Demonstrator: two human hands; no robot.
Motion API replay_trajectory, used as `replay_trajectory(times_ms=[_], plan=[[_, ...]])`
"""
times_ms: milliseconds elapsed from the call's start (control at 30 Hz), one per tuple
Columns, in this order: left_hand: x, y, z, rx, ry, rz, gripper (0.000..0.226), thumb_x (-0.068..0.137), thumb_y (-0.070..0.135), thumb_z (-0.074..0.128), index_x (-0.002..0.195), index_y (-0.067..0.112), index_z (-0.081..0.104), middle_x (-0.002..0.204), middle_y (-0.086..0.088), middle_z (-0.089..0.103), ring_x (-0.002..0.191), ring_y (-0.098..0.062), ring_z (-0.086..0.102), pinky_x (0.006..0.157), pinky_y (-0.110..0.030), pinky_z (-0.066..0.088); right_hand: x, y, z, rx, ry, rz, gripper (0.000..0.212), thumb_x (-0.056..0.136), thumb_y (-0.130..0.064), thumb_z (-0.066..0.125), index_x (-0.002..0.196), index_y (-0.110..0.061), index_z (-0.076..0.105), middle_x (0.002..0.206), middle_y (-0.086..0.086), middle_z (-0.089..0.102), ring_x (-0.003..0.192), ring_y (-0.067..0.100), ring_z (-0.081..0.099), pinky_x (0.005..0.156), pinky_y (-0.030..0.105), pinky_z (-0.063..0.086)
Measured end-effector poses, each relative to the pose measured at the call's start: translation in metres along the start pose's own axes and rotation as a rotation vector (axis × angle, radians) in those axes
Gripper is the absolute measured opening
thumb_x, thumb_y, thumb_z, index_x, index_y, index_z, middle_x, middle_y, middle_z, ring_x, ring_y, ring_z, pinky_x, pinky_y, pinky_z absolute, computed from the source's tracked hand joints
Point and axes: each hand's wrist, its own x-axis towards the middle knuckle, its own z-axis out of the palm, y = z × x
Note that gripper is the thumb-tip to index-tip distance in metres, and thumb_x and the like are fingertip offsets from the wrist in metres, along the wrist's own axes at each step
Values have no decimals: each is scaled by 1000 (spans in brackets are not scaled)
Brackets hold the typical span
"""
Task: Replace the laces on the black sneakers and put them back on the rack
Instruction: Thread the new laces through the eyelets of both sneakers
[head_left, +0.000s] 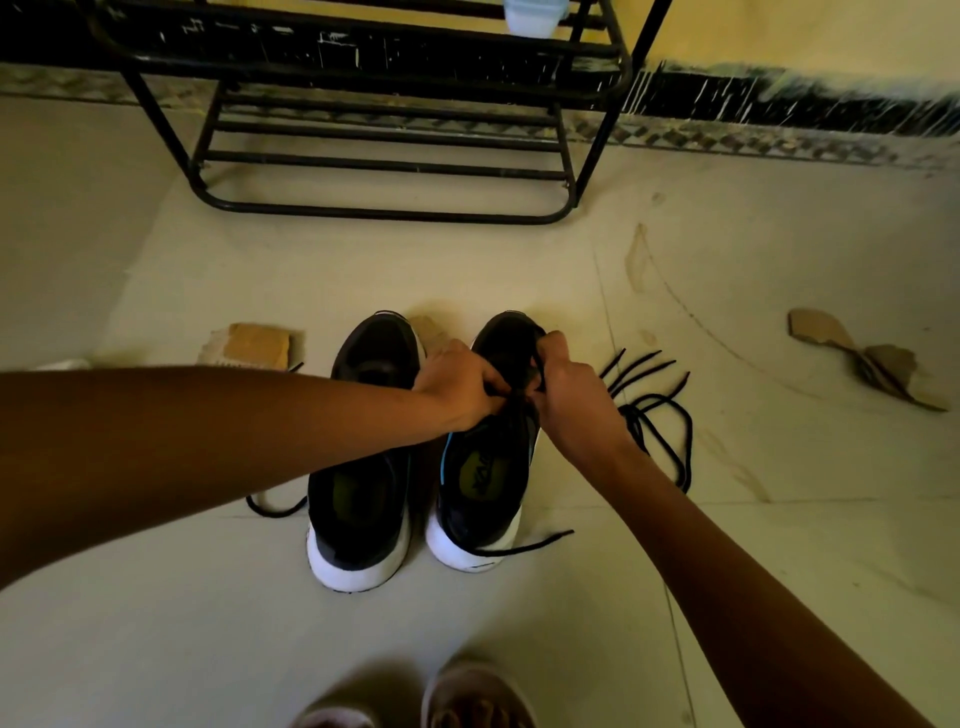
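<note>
**Q:** Where is the pair?
**A:** Left sneaker (358, 467) and right sneaker (483, 467) stand side by side on the floor (519, 260), in front of the rack (363, 49).

**Q:** And the hands?
**A:** The left hand (457, 384) and right hand (566, 395) meet over the right sneaker, each grasping its black lace (537, 371).

**Q:** Surroundings?
**A:** Loose laces (636, 418) lie just beside it; cardboard scraps (260, 343) lie farther out.

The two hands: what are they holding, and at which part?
Both the left hand and the right hand pinch the black lace above the eyelets of the right sneaker.
</note>
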Motion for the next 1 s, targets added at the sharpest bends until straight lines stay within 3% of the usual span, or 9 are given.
replay_trajectory(times_ms=[133,233,300,367,533,633,800,867,1000], plan=[[1,1,0,-49,-17,-29,21,79,28,71,100,28,74,119,-8,62,116,-26,53,103,-37,42,5,11,2,197,86,113,27,89,-6,54,109,-10,37,78,8,60,69,26,56,54,32,42],[-1,2,-1,-112,-13,-45,23,82,23,70,104,22,73,114,-3,67,113,-18,57,102,-25,40,2,24,6,576,82,260,34,84,1,62,102,-15,38,82,11,67,77,27,66,75,45,56],[-1,3,-2,-138,-7,-62,24,82,22,71,105,21,72,113,-2,67,113,-16,56,100,-22,40,-3,27,12,834,72,328,38,83,10,60,93,-19,38,77,8,65,74,22,65,77,46,55],[-2,3,-1,-146,-4,-73,24,81,22,72,105,21,72,114,-2,67,113,-15,56,101,-24,40,-8,28,19,937,105,347,41,85,12,58,89,-23,38,74,3,64,72,16,64,73,40,56],[-2,3,0,-166,2,-82,24,81,20,72,105,20,72,114,-2,67,113,-14,57,98,-20,40,-9,28,25,921,205,308,41,86,10,58,90,-26,38,74,-2,63,75,11,65,74,36,56],[-2,3,0,-167,-4,-87,25,81,21,72,105,21,72,116,-3,65,115,-16,56,101,-23,41,-8,24,25,887,222,248,35,87,10,56,98,-18,38,76,-3,60,74,7,64,72,27,54],[-1,3,1,-173,8,-94,23,80,22,73,103,22,73,116,-4,65,113,-16,56,100,-23,42,-5,18,26,691,259,170,32,87,3,59,102,-14,37,82,0,62,73,-1,61,74,24,52],[0,2,1,-180,9,-99,23,80,23,73,103,21,73,115,-4,66,112,-16,57,98,-24,43,-5,17,27,697,264,159,31,87,4,59,101,-13,37,79,-3,59,73,1,61,74,25,52],[0,3,2,-185,11,-103,22,80,23,73,102,21,73,113,-3,67,111,-16,57,98,-25,44,-8,16,28,753,289,156,30,88,5,58,99,-13,37,82,2,60,73,2,61,71,15,50]])
